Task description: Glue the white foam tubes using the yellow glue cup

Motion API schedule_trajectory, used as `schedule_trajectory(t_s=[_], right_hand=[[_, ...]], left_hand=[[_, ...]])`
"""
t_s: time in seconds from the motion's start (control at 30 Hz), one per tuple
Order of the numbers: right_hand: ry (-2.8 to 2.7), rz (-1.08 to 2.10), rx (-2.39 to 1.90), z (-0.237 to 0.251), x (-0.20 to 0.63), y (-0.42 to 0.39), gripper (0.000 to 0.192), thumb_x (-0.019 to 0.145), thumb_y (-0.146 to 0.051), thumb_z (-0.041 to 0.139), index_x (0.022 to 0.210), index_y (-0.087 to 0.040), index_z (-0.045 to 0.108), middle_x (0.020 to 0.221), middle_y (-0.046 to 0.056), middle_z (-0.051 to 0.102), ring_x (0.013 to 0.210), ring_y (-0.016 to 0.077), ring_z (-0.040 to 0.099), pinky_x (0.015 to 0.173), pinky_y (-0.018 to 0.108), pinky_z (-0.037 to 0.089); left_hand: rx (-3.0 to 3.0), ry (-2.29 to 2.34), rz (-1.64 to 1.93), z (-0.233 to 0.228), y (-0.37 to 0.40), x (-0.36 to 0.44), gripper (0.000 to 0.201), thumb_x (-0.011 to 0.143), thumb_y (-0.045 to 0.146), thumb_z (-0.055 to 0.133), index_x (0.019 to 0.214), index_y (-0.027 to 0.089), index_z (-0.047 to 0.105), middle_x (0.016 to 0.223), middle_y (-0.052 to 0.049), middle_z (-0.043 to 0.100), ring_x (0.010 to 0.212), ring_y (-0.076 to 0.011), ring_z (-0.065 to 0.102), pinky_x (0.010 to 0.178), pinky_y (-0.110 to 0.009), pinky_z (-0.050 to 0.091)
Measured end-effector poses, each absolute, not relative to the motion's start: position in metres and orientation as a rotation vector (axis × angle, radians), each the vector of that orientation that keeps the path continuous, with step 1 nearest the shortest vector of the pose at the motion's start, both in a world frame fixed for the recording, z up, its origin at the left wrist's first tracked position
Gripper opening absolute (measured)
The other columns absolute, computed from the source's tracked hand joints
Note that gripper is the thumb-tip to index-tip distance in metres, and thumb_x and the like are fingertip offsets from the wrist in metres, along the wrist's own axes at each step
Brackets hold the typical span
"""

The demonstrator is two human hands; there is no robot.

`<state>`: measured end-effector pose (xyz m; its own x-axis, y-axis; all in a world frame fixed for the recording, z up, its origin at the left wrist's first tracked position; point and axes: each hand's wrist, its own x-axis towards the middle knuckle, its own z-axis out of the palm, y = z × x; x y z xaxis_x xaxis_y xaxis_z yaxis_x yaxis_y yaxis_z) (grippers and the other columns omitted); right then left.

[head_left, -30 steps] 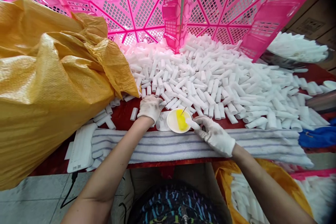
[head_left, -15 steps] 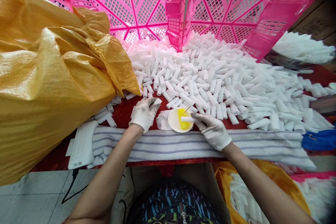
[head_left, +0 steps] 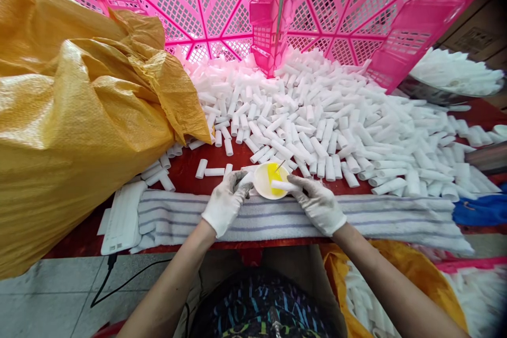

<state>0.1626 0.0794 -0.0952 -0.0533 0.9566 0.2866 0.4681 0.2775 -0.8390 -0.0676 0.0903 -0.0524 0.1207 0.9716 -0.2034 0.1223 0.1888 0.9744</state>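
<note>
A big heap of short white tubes (head_left: 317, 121) covers the red table (head_left: 186, 171). At its near edge sits a small white dish (head_left: 261, 184) with yellow liquid (head_left: 274, 174) and a thin stick in it. My right hand (head_left: 319, 203), in a white glove, holds one white tube (head_left: 282, 186) with its end over the dish. My gloved left hand (head_left: 225, 203) rests just left of the dish, fingers closed on a small white piece (head_left: 242, 178). Both wrists lie over a striped towel (head_left: 277, 219) along the table's front edge.
A large yellow woven sack (head_left: 75, 116) fills the left side. Two pink plastic crates (head_left: 222, 10) lie tipped at the back. A metal bowl of white tubes (head_left: 451, 76) stands at far right, a blue cloth (head_left: 479, 208) near it. Another sack of tubes (head_left: 368, 296) sits below.
My left hand has drawn back from the heap toward me and now sits beside the dish with a white piece. My right hand keeps its tube at the dish.
</note>
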Motion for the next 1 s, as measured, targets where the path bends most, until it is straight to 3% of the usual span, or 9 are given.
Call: schedule_trajectory(t_s=[0.1,0.2,0.33,0.47,0.57,0.7,0.8,0.9,1.0], right_hand=[[-1.653,0.706,-1.295,-0.088,0.161,0.076,0.018,0.079,-0.034,0.064,0.089,-0.019,0.067,0.088,0.006,0.064,0.081,0.0166,0.063,0.076,0.031,0.054],[-1.61,0.823,-1.268,-0.078,0.161,0.069,0.019,0.074,-0.037,0.068,0.077,-0.018,0.064,0.079,0.004,0.058,0.069,0.013,0.057,0.063,0.026,0.052],[-1.312,1.115,-1.3,-0.063,0.164,0.057,0.032,0.071,-0.041,0.071,0.091,-0.018,0.062,0.088,0.005,0.061,0.072,0.0119,0.058,0.063,0.024,0.05],[-1.07,1.353,-1.424,-0.054,0.166,0.052,0.043,0.072,-0.051,0.067,0.095,-0.016,0.061,0.065,0.001,0.056,0.051,0.0079,0.047,0.044,0.019,0.035],[-1.106,1.377,-1.472,-0.049,0.169,0.05,0.043,0.075,-0.054,0.063,0.094,-0.015,0.061,0.059,-0.001,0.051,0.047,0.007,0.042,0.042,0.019,0.03],[-1.507,1.003,-1.466,-0.037,0.174,0.039,0.031,0.08,-0.046,0.059,0.088,-0.016,0.061,0.073,0.004,0.061,0.06,0.0111,0.053,0.052,0.023,0.04],[-2.034,0.443,-1.333,-0.03,0.173,0.024,0.025,0.085,-0.032,0.051,0.065,-0.018,0.057,0.06,0.002,0.055,0.055,0.0111,0.048,0.052,0.025,0.036],[-2.133,0.005,-1.304,-0.032,0.168,0.009,0.032,0.087,-0.022,0.041,0.057,-0.019,0.051,0.052,0.002,0.049,0.049,0.0118,0.045,0.051,0.026,0.032],[-1.889,-0.083,-1.558,-0.037,0.169,-0.006,0.028,0.09,-0.019,0.039,0.066,-0.02,0.054,0.059,0.003,0.058,0.053,0.0133,0.052,0.054,0.026,0.037]], left_hand=[[1.202,1.276,0.916,-0.058,0.088,-0.07,0.036,0.079,0.036,0.061,0.108,0.017,0.055,0.105,-0.007,0.063,0.091,-0.0155,0.06,0.075,-0.025,0.048],[1.216,1.28,0.923,-0.063,0.087,-0.07,0.034,0.076,0.034,0.064,0.104,0.017,0.054,0.103,-0.006,0.064,0.093,-0.0164,0.061,0.077,-0.027,0.05],[1.268,1.267,0.93,-0.066,0.081,-0.062,0.033,0.072,0.034,0.069,0.096,0.017,0.056,0.098,-0.004,0.064,0.092,-0.0159,0.061,0.084,-0.029,0.049],[1.28,1.185,0.858,-0.06,0.067,-0.047,0.035,0.073,0.037,0.069,0.098,0.017,0.058,0.091,-0.003,0.063,0.082,-0.014,0.06,0.073,-0.026,0.05],[1.336,1.152,0.778,-0.047,0.058,-0.042,0.034,0.076,0.039,0.065,0.1,0.016,0.058,0.085,-0.002,0.062,0.071,-0.012,0.058,0.065,-0.024,0.048],[1.409,1.099,0.622,-0.029,0.051,-0.035,0.036,0.085,0.049,0.05,0.096,0.015,0.058,0.066,0.001,0.054,0.053,-0.0091,0.047,0.051,-0.021,0.039],[1.366,1.11,0.39,-0.023,0.045,-0.019,0.051,0.089,0.058,0.032,0.071,0.016,0.054,0.05,0.002,0.044,0.044,-0.0099,0.04,0.044,-0.023,0.032],[1.47,1.203,0.317,-0.023,0.033,0.006,0.055,0.092,0.053,0.02,0.062,0.018,0.051,0.053,-0.003,0.05,0.048,-0.0137,0.046,0.049,-0.027,0.034],[1.624,1.463,0.402,-0.025,0.02,0.028,0.053,0.093,0.046,0.018,0.071,0.018,0.058,0.066,-0.008,0.059,0.059,-0.0185,0.053,0.055,-0.03,0.035]])
